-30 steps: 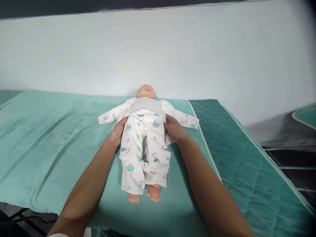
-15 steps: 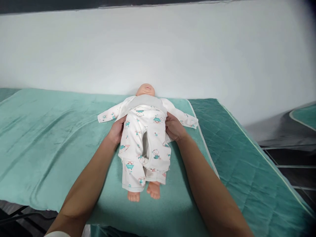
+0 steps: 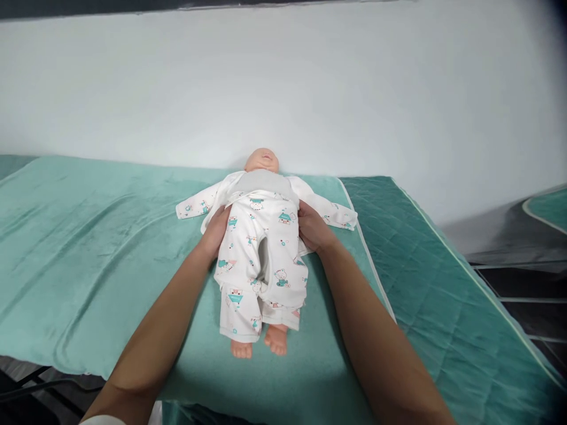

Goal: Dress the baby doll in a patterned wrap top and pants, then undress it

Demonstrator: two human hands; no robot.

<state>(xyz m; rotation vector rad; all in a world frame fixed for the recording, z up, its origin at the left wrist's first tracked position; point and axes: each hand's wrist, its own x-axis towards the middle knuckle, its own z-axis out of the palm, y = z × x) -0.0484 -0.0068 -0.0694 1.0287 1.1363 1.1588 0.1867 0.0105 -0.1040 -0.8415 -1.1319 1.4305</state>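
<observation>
A baby doll (image 3: 262,160) lies on its back, head toward the wall and bare feet toward me. It wears white printed pants (image 3: 279,254) with an open crotch slit, pulled up over the hips. Its white printed jacket (image 3: 202,199) lies spread, both sleeves stretched outward, and the grey torso (image 3: 264,180) shows between its sides. At the left of the waist, my left hand (image 3: 217,229) has its fingers closed on the pants' edge, fingertips partly hidden. My right hand (image 3: 313,227) grips the opposite side of the waist, its fingers curled in behind the fabric.
A light green sheet (image 3: 110,236) with a few folds covers the surface under the doll. On the right lies a darker quilted green cover (image 3: 443,283). A white wall (image 3: 283,77) rises right behind the doll's head. Dark metal framing (image 3: 522,289) shows at far right.
The left side of the pants' waist has shifted slightly, baring more of the jacket's edge beside my left hand. Both hands stay at the waist; the view has moved a little.
</observation>
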